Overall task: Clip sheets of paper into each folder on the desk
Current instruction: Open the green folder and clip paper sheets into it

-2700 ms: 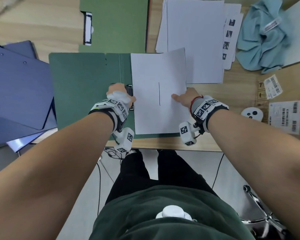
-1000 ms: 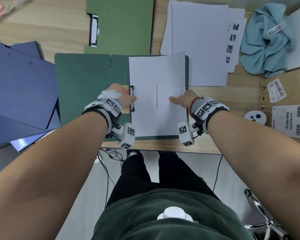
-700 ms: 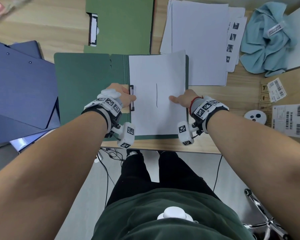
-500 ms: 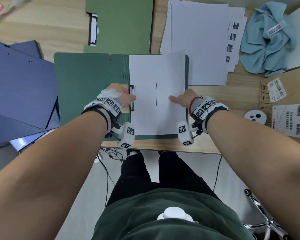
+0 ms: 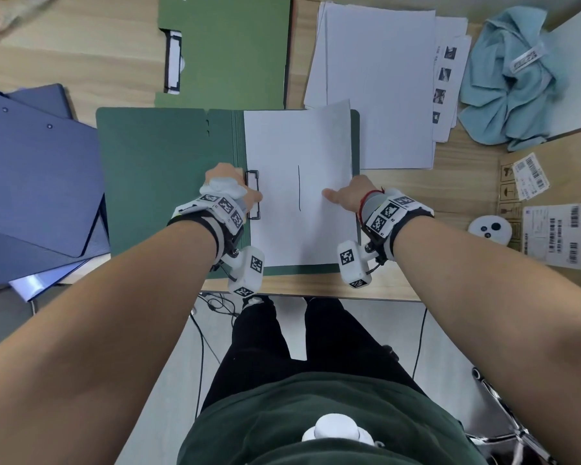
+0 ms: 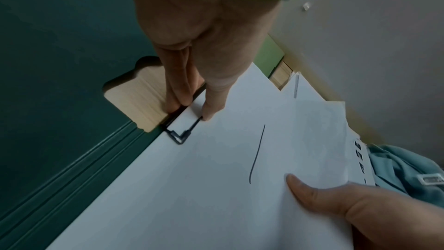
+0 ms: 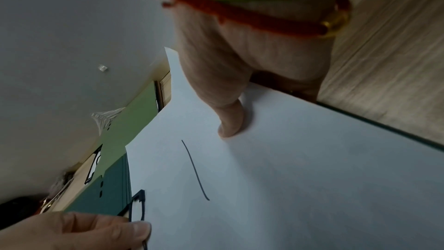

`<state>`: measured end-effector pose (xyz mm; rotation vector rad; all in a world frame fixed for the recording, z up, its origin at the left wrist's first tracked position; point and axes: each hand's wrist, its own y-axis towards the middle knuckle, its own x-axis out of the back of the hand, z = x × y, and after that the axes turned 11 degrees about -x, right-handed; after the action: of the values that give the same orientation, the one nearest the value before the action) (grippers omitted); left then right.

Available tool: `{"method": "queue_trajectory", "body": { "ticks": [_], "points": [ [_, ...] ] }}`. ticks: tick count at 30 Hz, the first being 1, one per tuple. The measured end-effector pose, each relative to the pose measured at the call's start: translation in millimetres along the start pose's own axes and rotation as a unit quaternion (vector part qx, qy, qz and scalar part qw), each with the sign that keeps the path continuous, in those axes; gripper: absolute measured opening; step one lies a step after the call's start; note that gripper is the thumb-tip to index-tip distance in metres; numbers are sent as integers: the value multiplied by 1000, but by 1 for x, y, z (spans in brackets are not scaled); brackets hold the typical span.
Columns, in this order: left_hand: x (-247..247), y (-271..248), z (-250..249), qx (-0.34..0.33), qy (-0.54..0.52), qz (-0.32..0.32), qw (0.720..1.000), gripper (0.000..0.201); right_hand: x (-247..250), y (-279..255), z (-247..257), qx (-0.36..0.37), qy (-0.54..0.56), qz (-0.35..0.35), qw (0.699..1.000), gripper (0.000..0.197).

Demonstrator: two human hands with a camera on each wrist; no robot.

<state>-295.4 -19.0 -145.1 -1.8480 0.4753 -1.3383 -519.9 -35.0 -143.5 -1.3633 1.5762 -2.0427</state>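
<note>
A dark green folder lies open at the desk's front. On its right half rests a white sheet marked with one black line. A black wire clip at the spine overlies the sheet's left edge. My left hand pinches that clip, thumb on the paper side and fingers on the spine side. My right hand holds the sheet's right edge, thumb on top and fingers hidden beneath. The sheet's far right corner curls up slightly.
A lighter green folder with a white clip lies behind. A stack of white paper sits back right, beside a teal cloth. Blue folders overlap at left. A cardboard box and a white round device stand at right.
Since 2.7 s ago the sheet has shifted left and squared up on the folder's right half, its edge now under the clip. Over the last second both hands hold still.
</note>
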Motion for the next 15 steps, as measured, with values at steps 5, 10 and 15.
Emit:
{"method": "queue_trajectory", "body": {
  "ticks": [5,10,15],
  "points": [
    [2,0,-8,4,31,11,999,29,5,-1,-2,13,-34,-21,999,81],
    [6,-3,-8,0,33,10,999,33,15,15,-24,-1,-54,-35,998,56],
    [7,-6,-1,-25,55,16,998,48,31,0,-27,-2,-120,-65,991,53]
  ]
}}
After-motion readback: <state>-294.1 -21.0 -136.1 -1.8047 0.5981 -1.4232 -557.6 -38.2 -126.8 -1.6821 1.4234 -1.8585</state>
